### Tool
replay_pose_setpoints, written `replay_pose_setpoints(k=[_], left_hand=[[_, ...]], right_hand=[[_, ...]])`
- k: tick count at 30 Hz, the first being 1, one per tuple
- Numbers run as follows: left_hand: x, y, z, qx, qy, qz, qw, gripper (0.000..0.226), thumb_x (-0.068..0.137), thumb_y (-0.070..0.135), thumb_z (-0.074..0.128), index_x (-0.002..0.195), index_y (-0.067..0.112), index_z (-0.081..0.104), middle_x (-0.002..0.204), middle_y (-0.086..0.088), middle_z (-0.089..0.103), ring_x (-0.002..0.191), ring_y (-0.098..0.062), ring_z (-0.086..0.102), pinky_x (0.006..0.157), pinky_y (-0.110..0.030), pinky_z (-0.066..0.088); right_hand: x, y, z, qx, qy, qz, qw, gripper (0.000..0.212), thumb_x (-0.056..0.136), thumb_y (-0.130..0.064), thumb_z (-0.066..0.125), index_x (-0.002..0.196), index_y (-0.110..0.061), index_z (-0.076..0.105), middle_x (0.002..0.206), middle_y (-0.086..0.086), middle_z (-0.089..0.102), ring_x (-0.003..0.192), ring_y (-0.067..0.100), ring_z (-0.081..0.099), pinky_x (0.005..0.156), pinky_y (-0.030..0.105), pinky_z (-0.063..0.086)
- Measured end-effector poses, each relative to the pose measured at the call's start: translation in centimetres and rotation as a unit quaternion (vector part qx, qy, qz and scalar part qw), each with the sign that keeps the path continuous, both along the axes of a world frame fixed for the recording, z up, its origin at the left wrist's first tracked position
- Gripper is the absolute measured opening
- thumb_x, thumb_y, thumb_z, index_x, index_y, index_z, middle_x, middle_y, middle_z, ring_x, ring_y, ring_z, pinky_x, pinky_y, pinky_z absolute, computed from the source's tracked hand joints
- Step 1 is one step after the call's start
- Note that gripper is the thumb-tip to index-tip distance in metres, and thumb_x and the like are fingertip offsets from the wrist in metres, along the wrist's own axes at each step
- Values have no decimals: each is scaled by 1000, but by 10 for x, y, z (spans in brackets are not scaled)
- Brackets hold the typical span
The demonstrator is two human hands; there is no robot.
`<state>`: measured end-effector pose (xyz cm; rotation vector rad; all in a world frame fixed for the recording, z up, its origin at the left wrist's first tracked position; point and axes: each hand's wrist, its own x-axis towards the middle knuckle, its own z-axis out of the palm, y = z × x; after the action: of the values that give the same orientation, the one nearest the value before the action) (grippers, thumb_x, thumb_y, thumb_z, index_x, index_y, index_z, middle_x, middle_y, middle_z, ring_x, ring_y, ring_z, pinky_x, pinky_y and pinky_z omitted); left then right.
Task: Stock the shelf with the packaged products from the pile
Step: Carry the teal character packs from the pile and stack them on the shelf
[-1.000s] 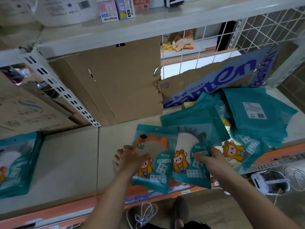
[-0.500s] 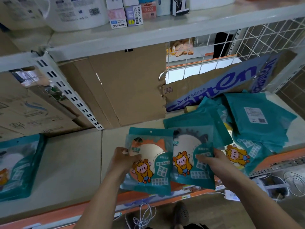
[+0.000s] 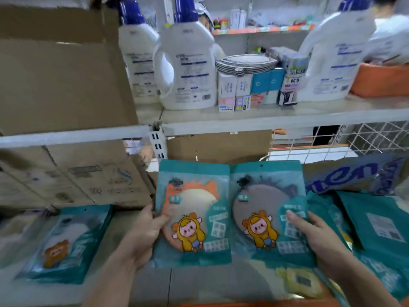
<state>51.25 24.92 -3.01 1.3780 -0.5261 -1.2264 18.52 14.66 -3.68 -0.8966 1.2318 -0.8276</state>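
Observation:
Two teal packets are held upright side by side above the lower shelf [image 3: 150,282]. The orange-trimmed packet [image 3: 192,209] is gripped at its left edge by my left hand [image 3: 143,235], thumb on its front. My right hand [image 3: 314,235] grips the right edge of the grey-trimmed packet [image 3: 265,207]. A pile of teal packets [image 3: 376,229] lies on the shelf to the right, partly behind my right hand. Another teal packet [image 3: 66,242] lies flat on the shelf at the left.
Cardboard boxes [image 3: 73,178] stand at the back left of the lower shelf, with a blue-lettered carton [image 3: 354,176] at the back right. On the upper shelf [image 3: 265,120] stand white detergent bottles [image 3: 188,63], small boxes [image 3: 243,89] and an orange basket [image 3: 380,80].
Both hands have lifted the two packets off the shelf and raised them upright. The camera has tilted up, so the upper shelf with the bottles is in view.

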Motion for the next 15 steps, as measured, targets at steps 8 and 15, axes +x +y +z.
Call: replay_pose_setpoints(k=[8, 15], left_hand=[[47, 27, 34, -50, -6, -18, 999, 36, 92, 6, 66, 128, 3, 63, 117, -26, 71, 104, -48, 70, 93, -68, 51], [72, 37, 29, -59, 9, -33, 998, 35, 91, 7, 67, 126, 2, 63, 115, -27, 71, 103, -48, 70, 91, -67, 53]], right_hand=[[15, 21, 49, -46, -20, 3, 999, 21, 95, -23, 63, 109, -8, 66, 80, 16, 75, 62, 35, 71, 59, 53, 62], [28, 51, 53, -47, -25, -11, 998, 27, 89, -22, 66, 112, -7, 65, 98, 26, 74, 73, 40, 73, 63, 57, 61]])
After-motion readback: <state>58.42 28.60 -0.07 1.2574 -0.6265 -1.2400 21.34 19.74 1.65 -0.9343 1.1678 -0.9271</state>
